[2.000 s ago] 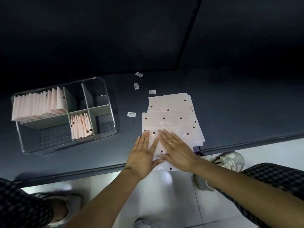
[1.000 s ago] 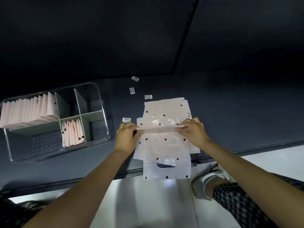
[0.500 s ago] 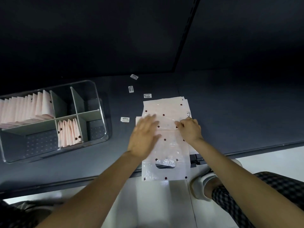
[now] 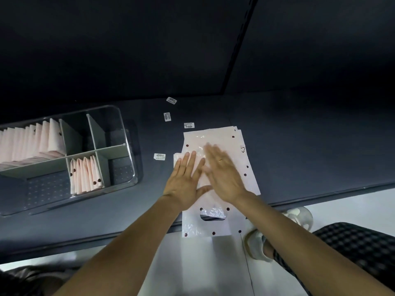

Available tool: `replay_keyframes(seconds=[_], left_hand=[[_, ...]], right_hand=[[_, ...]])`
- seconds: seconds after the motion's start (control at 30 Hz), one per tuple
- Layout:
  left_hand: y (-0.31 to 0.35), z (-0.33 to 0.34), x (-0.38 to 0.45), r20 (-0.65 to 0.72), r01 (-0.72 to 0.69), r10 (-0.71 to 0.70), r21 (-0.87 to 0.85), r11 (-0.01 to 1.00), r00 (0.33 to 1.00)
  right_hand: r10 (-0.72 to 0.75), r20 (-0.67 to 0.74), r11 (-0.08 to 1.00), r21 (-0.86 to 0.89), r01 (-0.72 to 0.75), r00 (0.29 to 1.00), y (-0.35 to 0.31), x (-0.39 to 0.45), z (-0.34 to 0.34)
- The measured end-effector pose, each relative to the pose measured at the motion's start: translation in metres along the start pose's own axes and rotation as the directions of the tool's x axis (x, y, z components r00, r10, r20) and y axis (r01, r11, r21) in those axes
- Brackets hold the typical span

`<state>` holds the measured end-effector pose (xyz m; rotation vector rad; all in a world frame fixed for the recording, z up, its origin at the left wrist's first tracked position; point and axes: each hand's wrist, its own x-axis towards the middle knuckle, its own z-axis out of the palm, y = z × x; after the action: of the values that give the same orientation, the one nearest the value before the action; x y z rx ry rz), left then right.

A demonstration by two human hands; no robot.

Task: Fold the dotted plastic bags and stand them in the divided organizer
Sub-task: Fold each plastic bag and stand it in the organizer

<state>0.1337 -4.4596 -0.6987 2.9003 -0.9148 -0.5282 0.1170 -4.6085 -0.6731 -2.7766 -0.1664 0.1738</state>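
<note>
Dim scene, dark upper half; pale floor (image 4: pixel 203 263) brightest; right hand (image 4: pixel 224 174) motion-blurred; wide-angle bending at edges.

My right hand (image 4: pixel 224 174) is motion-blurred. Both hands cover the top bag's (image 4: pixel 213 223) middle. The organizer (image 4: pixel 128 146) is cut off at left. Label (image 4: pixel 159 156) print is unreadable.

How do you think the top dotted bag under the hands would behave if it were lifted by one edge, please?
The top dotted bag is probably floppy: its handle end hangs past the table edge and looks crinkled. It likely slides easily, since its glossy film lies on a stack of similar bags. Both the left hand and right hand press flat on it, suggesting it springs back.
</note>
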Motion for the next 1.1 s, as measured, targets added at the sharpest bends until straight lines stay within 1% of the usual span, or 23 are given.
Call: replay_keyframes(seconds=[0.03,0.07,0.13,0.27,0.33,0.4,0.5,0.57,0.6,0.63,0.67,0.7,0.73,0.77,0.8,0.83,0.87,0.9,0.93,0.97,1.0,1.03,1.1], left_hand=[[-0.001,0.000,0.000,0.008,-0.007,0.007,0.001,1.000,1.000],[-0.003,0.000,0.000,0.010,-0.013,0.013,0.002,1.000,1.000],[-0.007,0.000,-0.001,0.006,-0.030,0.030,-0.002,1.000,1.000],[-0.017,-0.003,-0.003,0.016,-0.073,0.073,0.010,0.997,0.997],[-0.019,-0.005,-0.002,0.021,-0.079,0.079,-0.012,0.997,0.997],[-0.020,-0.007,-0.002,0.030,-0.085,0.086,-0.048,0.995,0.996],[-0.020,-0.012,-0.003,0.028,-0.076,0.079,-0.111,0.991,0.996],[-0.018,-0.017,-0.002,0.029,-0.042,0.046,-0.132,0.990,0.999],[-0.016,-0.020,0.000,0.032,-0.015,0.020,-0.141,0.990,0.999],[-0.014,-0.024,0.002,0.031,0.011,-0.006,-0.156,0.988,1.000],[-0.011,-0.029,0.003,0.025,0.039,-0.035,-0.173,0.984,0.999],[-0.009,-0.034,0.004,0.005,0.062,-0.063,-0.195,0.979,0.998],[-0.007,-0.039,0.005,-0.047,0.073,-0.086,-0.227,0.971,0.995],[-0.004,-0.046,0.005,-0.120,0.085,-0.126,-0.300,0.950,0.985],[-0.002,-0.053,0.004,-0.182,0.100,-0.186,-0.404,0.909,0.966],[0.001,-0.059,0.003,-0.191,0.122,-0.264,-0.544,0.830,0.945],[0.003,-0.065,0.001,-0.140,0.138,-0.335,-0.717,0.683,0.932],[0.005,-0.072,-0.002,-0.062,0.128,-0.382,-0.882,0.454,0.922],[0.007,-0.079,-0.006,0.021,0.113,-0.398,-0.972,0.208,0.917],[0.009,-0.085,-0.011,0.093,0.106,-0.394,-0.994,0.013,0.914],[0.010,-0.089,-0.018,0.150,0.118,-0.374,-0.987,-0.106,0.915],[0.011,-0.091,-0.024,0.182,0.127,-0.342,-0.976,-0.178,0.922],[0.012,-0.095,-0.038,0.213,0.135,-0.299,-0.956,-0.260,0.930]], right_hand=[[-0.062,0.112,0.998,-0.019,0.064,0.992,-0.002,-0.001,0.006],[-0.081,0.173,0.994,-0.056,0.091,0.982,0.001,-0.003,0.010],[-0.036,0.212,0.986,-0.152,0.069,0.977,0.012,-0.006,0.013],[0.057,0.218,0.964,-0.266,0.003,0.974,0.037,-0.017,0.003],[0.059,0.214,0.952,-0.307,0.009,0.975,0.048,-0.018,-0.002],[-0.003,0.166,0.938,-0.342,0.061,0.986,0.053,-0.016,-0.009],[-0.137,0.080,0.876,-0.455,0.159,0.987,0.049,-0.008,-0.019],[-0.153,0.150,0.861,-0.464,0.206,0.977,0.048,0.000,-0.024],[-0.149,0.183,0.863,-0.456,0.218,0.972,0.047,0.004,-0.028],[-0.153,0.184,0.868,-0.445,0.221,0.971,0.047,0.007,-0.031],[-0.164,0.151,0.888,-0.408,0.213,0.975,0.046,0.011,-0.036],[-0.165,0.096,0.926,-0.328,0.188,0.982,0.043,0.014,-0.043],[-0.142,0.023,0.972,-0.187,0.144,0.990,0.039,0.015,-0.051],[-0.075,-0.033,0.997,0.009,0.075,0.997,0.034,0.017,-0.060],[0.030,-0.054,0.971,0.238,-0.016,0.998,0.029,0.018,-0.069],[0.128,-0.049,0.882,0.462,-0.091,0.991,0.022,0.018,-0.078],[0.208,-0.039,0.761,0.634,-0.137,0.977,0.013,0.018,-0.086],[0.267,-0.016,0.645,0.746,-0.166,0.964,0.004,0.016,-0.091],[0.299,0.036,0.551,0.809,-0.204,0.953,-0.004,0.014,-0.095],[0.296,0.111,0.489,0.835,-0.250,0.949,-0.013,0.009,-0.095],[0.263,0.181,0.469,0.834,-0.289,0.948,-0.022,0.004,-0.092],[0.216,0.228,0.480,0.822,-0.307,0.949,-0.032,-0.002,-0.088],[0.157,0.235,0.527,0.802,-0.283,0.959,-0.050,-0.012,-0.080]])
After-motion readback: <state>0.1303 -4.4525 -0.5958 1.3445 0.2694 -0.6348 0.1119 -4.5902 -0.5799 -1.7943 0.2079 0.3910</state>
